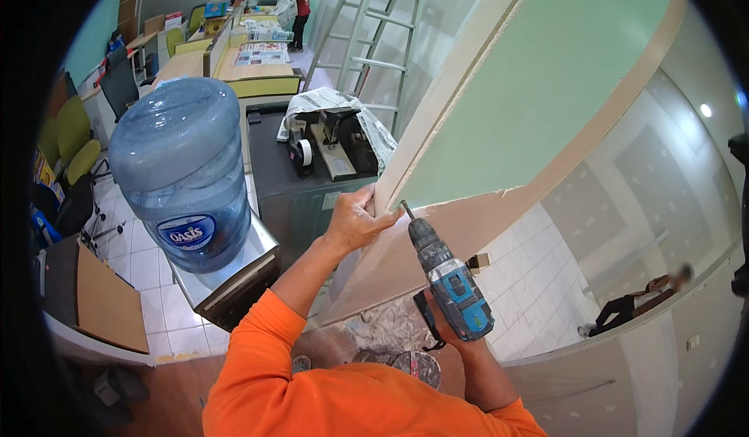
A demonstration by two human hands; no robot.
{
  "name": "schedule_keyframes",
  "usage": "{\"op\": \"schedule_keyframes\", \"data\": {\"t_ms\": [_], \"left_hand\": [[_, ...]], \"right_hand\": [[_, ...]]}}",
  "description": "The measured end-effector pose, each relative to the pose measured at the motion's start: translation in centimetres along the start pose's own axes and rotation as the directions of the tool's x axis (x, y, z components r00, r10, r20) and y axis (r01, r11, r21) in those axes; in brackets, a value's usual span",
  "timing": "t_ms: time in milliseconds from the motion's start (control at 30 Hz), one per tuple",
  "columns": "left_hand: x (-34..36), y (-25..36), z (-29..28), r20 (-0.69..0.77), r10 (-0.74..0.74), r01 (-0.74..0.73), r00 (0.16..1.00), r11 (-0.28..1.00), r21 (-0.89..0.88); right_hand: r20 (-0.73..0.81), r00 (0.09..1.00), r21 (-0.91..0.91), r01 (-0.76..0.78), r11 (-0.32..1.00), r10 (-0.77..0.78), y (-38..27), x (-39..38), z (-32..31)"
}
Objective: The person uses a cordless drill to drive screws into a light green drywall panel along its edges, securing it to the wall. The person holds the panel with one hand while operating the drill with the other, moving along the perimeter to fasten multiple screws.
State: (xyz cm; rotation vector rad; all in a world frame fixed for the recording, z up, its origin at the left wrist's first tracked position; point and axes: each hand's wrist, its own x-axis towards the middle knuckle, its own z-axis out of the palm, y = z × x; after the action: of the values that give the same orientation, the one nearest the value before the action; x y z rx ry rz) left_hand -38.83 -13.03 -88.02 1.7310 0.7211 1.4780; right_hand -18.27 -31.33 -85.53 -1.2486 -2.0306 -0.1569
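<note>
The light is bright, a lamp (706, 111) glares at right, and the outer edges bend.

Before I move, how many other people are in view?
2: one person in red at the upper left, another person at the lower right. Others may be hidden behind the panel.

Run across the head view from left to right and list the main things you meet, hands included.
Green chair at the far left, blue water bottle, white roll, left hand, blue drill, person at the far right.
</note>
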Motion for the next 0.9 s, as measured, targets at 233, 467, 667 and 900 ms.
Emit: {"op": "schedule_keyframes", "data": {"t_ms": [233, 467, 667, 900], "left_hand": [[-0.2, 0.1, 0.1, -0.003, 0.003, -0.004, 1.000, 1.000, -0.020], [0.0, 0.3, 0.5, -0.062, 0.043, -0.046, 0.997, 0.998, -0.050], [-0.8, 1.4, 0.6, -0.036, 0.011, -0.012, 0.999, 1.000, -0.022], [-1.1, 1.9, 0.9, -0.024, -0.047, 0.047, 0.999, 0.999, -0.009]], "right_hand": [[0.045, 0.999, -0.031, 0.001, 1.000, 0.001, 0.1, -0.1, -0.2], [0.042, 0.997, 0.040, -0.065, 0.997, 0.063, -0.1, 0.1, -0.5], [0.022, 0.999, 0.028, -0.039, 0.999, 0.039, -0.5, 0.1, -1.4], [-0.029, 0.990, 0.200, -0.129, 0.971, 0.137, -1.1, -0.8, -3.6]]}}
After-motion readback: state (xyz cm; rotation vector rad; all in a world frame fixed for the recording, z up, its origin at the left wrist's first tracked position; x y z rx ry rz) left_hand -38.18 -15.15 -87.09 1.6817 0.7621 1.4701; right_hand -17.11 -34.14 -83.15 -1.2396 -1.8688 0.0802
